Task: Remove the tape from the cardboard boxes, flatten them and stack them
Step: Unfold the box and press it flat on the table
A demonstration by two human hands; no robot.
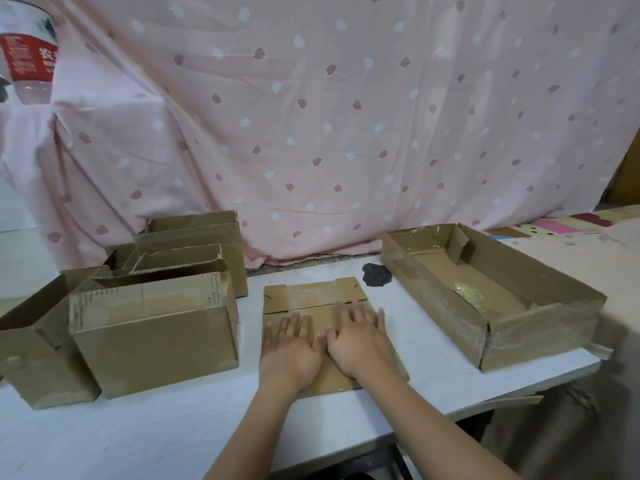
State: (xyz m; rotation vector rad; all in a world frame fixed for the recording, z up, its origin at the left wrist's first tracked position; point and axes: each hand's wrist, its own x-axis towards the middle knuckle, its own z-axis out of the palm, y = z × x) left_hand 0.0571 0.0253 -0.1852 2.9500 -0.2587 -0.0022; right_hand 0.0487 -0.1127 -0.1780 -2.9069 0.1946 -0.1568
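Both palms lie flat, fingers straight and gripping nothing, on the flattened brown cardboard box (313, 299) in the middle of the white desk (121, 434): the left hand (291, 351) and the right hand (358, 337) sit side by side, thumbs almost touching. The step looks like pressing this sheet flat; it would go best with weight spread outward from the middle toward the folded flaps beyond the fingertips, which seem the likeliest part to spring up. Left of the left hand stands a cluster of open brown cardboard boxes (156, 334), near but apart from the sheet. Right of the right hand sits a long shallow cardboard tray box wrapped in clear tape (540, 323), its near corner close to the desk's edge. Bare desk lies nearer the person than the wrists, giving room for stacking
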